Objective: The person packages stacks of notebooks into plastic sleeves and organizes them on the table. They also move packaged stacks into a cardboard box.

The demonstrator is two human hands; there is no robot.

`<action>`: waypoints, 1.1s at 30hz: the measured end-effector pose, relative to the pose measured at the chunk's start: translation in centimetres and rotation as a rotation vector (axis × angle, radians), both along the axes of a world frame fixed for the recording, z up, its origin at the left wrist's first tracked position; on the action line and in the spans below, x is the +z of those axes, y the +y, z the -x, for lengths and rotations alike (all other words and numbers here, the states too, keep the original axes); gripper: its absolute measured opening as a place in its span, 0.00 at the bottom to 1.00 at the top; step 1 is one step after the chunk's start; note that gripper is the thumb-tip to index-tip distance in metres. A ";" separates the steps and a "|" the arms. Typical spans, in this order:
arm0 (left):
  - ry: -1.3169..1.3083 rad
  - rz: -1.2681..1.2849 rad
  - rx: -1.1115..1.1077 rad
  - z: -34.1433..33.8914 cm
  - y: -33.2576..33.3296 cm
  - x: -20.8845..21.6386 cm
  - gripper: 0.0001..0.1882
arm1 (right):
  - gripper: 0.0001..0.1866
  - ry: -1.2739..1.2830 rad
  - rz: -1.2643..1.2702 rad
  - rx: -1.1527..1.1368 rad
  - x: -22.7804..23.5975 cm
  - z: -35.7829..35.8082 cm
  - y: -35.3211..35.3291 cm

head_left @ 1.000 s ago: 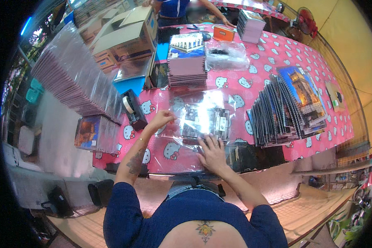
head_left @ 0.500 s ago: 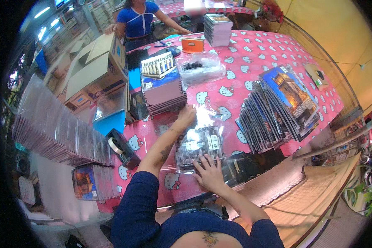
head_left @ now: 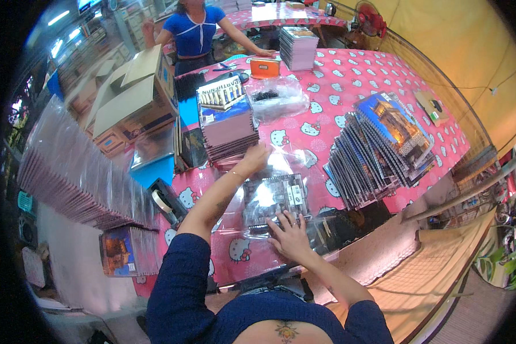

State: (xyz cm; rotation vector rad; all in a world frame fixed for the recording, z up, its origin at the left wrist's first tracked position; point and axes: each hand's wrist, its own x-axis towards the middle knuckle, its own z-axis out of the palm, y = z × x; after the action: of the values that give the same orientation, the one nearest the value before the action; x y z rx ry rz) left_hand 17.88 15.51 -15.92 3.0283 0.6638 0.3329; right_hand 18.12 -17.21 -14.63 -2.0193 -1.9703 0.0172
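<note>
A spiral-bound notebook [head_left: 264, 198] with a dark cover and a white label lies inside a clear plastic sleeve [head_left: 284, 159] on the table in front of me. My right hand [head_left: 291, 236] rests on the notebook's near edge, fingers spread and palm down. At the far end of the sleeve, my left hand [head_left: 257, 157] has its fingers closed on the plastic; the fingertips are partly hidden. Just beyond it stands a stack of spiral notebooks [head_left: 228, 123] with a temple picture on the top cover.
Fanned notebooks [head_left: 378, 149] lie to the right. Sleeved notebooks [head_left: 86, 178] pile up at the left, near a tape dispenser [head_left: 167, 203]. Behind are a cardboard box [head_left: 135, 109], an orange box [head_left: 265, 68] and another stack [head_left: 298, 49]. A person in blue [head_left: 195, 31] stands across the table.
My left hand has shifted slightly left and up, at the sleeve's far end. My right hand stays on the notebook. The person across has raised one hand off the cardboard box.
</note>
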 end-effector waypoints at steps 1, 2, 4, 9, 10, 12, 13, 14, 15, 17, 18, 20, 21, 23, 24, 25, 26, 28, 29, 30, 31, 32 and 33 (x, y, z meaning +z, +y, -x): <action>0.062 0.066 -0.001 0.0 0.0 -0.1 0.10 | 0.33 -0.006 -0.001 0.003 0.0 -0.1 -0.2; 0.123 0.133 -0.001 0.0 0.0 -0.1 0.10 | 0.33 -0.010 -0.007 0.006 0.0 -0.2 -0.3; 0.081 0.137 -0.006 0.2 -0.4 0.0 0.09 | 0.34 -0.012 -0.016 0.015 0.0 -0.1 -0.6; -0.199 0.164 0.008 2.1 -4.3 2.2 0.10 | 0.34 -0.006 0.014 0.026 0.1 -0.5 0.0; -0.214 0.166 0.005 2.9 -5.6 2.8 0.11 | 0.33 -0.007 0.029 0.029 0.2 -0.6 0.2; -0.229 0.254 0.014 4.3 -9.1 4.6 0.14 | 0.31 -0.005 0.011 0.024 0.0 -0.7 0.4; -0.208 0.268 0.035 5.2 -10.9 5.4 0.13 | 0.31 0.004 0.007 0.034 0.0 -0.7 0.5; -0.189 0.285 0.050 5.8 -12.4 5.9 0.12 | 0.31 0.012 0.005 0.038 0.0 -0.7 0.7; -0.170 0.301 0.064 6.2 -13.8 5.9 0.11 | 0.31 0.020 0.003 0.041 -0.2 -0.8 0.6; -0.290 0.194 0.046 7.2 -15.9 4.4 0.11 | 0.32 0.039 0.035 0.055 -0.7 -0.7 0.4; -0.332 0.130 0.026 7.3 -16.4 3.2 0.11 | 0.33 0.036 0.058 0.061 -0.7 -0.8 0.4; -0.251 0.210 0.090 7.5 -18.4 2.3 0.14 | 0.33 0.001 0.089 0.081 -1.2 -1.1 0.5; -0.290 0.216 0.126 7.4 -19.6 1.7 0.14 | 0.33 -0.035 0.097 0.094 -1.7 -1.4 0.6; -0.372 0.222 0.194 7.2 -21.3 1.1 0.15 | 0.33 -0.108 0.107 0.119 -2.1 -2.0 0.9; -0.380 0.247 0.191 7.2 -21.8 0.8 0.17 | 0.31 -0.090 0.168 0.139 -2.3 -2.3 0.8; -0.409 0.204 0.186 7.3 -22.0 0.4 0.16 | 0.30 -0.098 0.111 0.140 -2.8 -2.4 0.9; -0.437 0.161 0.181 7.1 -22.1 -0.2 0.15 | 0.30 -0.104 0.053 0.140 -3.3 -2.6 0.9; -0.421 0.091 0.201 6.8 -22.5 -0.9 0.13 | 0.30 -0.056 0.026 0.135 -3.3 -2.6 1.0; -0.447 0.153 0.214 6.9 -22.5 -1.0 0.13 | 0.30 -0.047 0.053 0.135 -2.8 -2.8 1.0; -0.473 0.216 0.227 7.1 -22.5 -1.2 0.12 | 0.31 -0.038 0.080 0.135 -2.3 -2.9 1.0; -0.503 0.272 0.236 7.1 -22.4 -0.7 0.12 | 0.31 -0.033 0.099 0.134 -1.6 -3.2 1.2; -0.524 0.364 0.244 7.3 -22.2 -0.1 0.12 | 0.30 0.062 0.080 0.174 -1.6 -3.6 1.3; -0.546 0.457 0.251 7.8 -22.0 0.5 0.12 | 0.29 0.158 0.063 0.163 -1.9 -4.0 1.5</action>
State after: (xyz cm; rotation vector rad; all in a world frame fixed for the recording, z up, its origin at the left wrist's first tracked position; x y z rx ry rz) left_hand 10.08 -6.50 -15.41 2.2778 0.9097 0.8402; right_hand 22.13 -15.76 -16.49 -1.8279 -2.0497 0.2703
